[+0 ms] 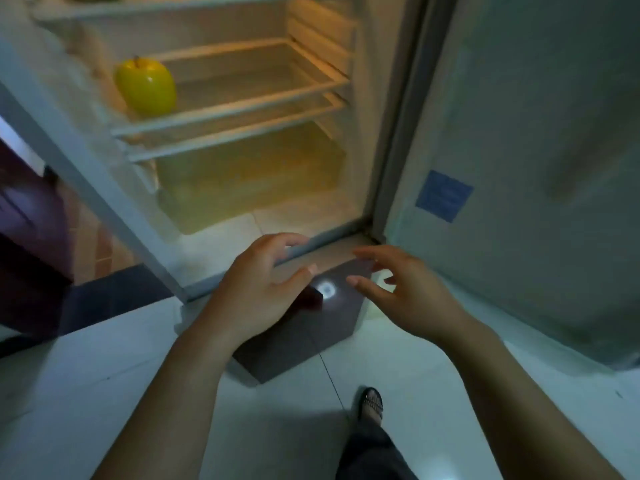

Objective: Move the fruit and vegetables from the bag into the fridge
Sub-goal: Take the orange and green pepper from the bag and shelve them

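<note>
One yellow apple (145, 86) sits at the fridge shelf (242, 107) front-left corner, while my left hand (263, 289) and right hand (405, 296) hover empty, fingers loosely spread, so next I'd fetch from the unseen bag.

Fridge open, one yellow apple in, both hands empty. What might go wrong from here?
1. The yellow apple sits close to the front edge of its shelf; a later reach past it might knock it off.
2. The bag is out of view, so the empty left hand and right hand must go fetch while the fridge stands open, likely losing cold.
</note>
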Demonstrator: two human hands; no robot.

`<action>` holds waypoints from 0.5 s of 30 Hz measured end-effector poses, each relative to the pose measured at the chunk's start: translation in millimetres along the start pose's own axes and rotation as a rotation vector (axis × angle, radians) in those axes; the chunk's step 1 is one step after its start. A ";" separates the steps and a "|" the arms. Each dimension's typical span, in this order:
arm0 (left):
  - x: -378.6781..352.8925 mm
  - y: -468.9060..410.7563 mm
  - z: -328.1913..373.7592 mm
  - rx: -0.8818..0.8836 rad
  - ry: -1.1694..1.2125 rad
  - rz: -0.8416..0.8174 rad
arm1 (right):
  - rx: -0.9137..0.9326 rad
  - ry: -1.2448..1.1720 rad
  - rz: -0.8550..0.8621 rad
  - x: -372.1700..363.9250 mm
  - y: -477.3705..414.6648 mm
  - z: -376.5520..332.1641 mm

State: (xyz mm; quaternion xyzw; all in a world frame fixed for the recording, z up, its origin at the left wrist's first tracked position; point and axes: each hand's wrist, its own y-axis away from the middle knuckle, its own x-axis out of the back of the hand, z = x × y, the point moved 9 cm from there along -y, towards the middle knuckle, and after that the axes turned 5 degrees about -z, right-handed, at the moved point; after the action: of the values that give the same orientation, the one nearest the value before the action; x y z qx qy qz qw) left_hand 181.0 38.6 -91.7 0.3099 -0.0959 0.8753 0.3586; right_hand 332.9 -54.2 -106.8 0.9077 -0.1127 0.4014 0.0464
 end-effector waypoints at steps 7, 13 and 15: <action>-110.9 35.7 8.4 -0.048 -0.046 -0.329 | -0.310 0.045 -0.016 -19.3 135.0 61.6; -203.1 60.2 40.4 -0.151 -0.116 -0.577 | -0.500 0.008 0.081 6.6 226.5 107.5; -239.8 67.6 64.6 -0.205 -0.153 -0.653 | -0.559 0.001 0.139 25.1 261.2 123.7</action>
State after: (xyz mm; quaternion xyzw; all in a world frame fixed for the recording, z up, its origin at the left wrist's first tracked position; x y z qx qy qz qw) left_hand 297.3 -171.9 -183.6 0.3514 -0.1057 0.6746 0.6406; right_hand 374.9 -333.5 -173.3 0.8495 -0.2811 0.3576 0.2674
